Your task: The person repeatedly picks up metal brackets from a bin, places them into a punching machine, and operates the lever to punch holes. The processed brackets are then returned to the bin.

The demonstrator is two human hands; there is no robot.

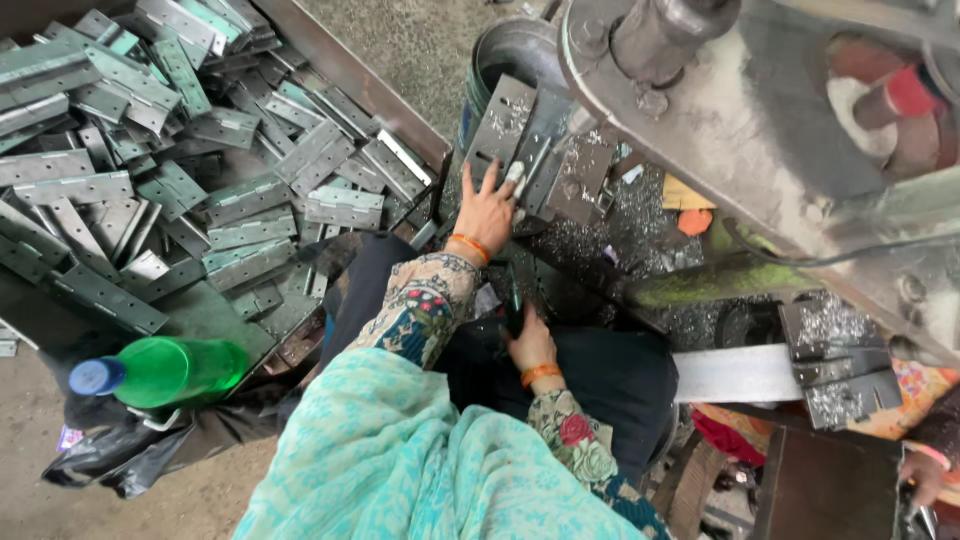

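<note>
The person sits low beside a machine, both arms in patterned sleeves, an orange bangle on each wrist. The left hand [487, 207] is stretched forward with fingers spread open, its fingertips resting on a grey metal hinge plate [503, 120] that leans with a few others against the rim of a dark metal bucket [510, 50]. The right hand [530, 343] is down by the lap, curled toward a dark, narrow piece in front of it; whether it actually grips that piece I cannot tell from here.

To the left a big heap of hinge plates [180, 150] fills a shallow metal tray [350, 75], many tinged green-grey. A green plastic bottle [165, 370] with a blue cap lies on its side near the tray's lower corner, above a crumpled black bag [110, 455]. Silvery metal shavings [640, 225] cover the surface under the machine body [750, 110]. At the lower right edge, another person's hand [925, 475] shows.
</note>
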